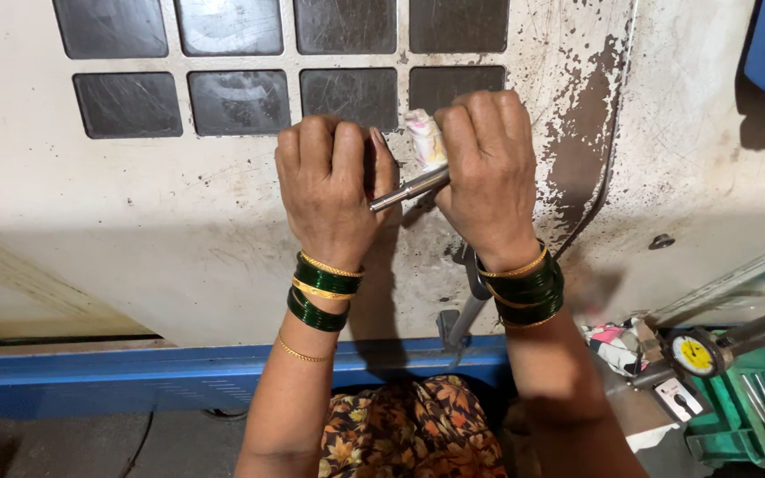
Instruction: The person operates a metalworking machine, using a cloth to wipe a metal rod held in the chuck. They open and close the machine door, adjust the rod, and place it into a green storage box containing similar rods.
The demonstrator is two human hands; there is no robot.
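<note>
Head view: your left hand (329, 190) and right hand (487, 177) each clench one end of the slim polished steel rod (407, 188), right also pinching a crumpled white rag (425, 138); looks stiff, light, slick, so grip near the ends.

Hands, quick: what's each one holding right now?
Left hand: closed around one end of the metal rod.
Right hand: closed, gripping a white cloth against the rod.

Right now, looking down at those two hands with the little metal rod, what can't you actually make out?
All from the head view:
- Both ends of the metal rod: wrapped inside the left hand and right hand.
- Most of the white cloth: covered by the right hand's fingers.
- The dial gauge reading: too small.
- The green tray: cut off by the picture's edge.
</note>
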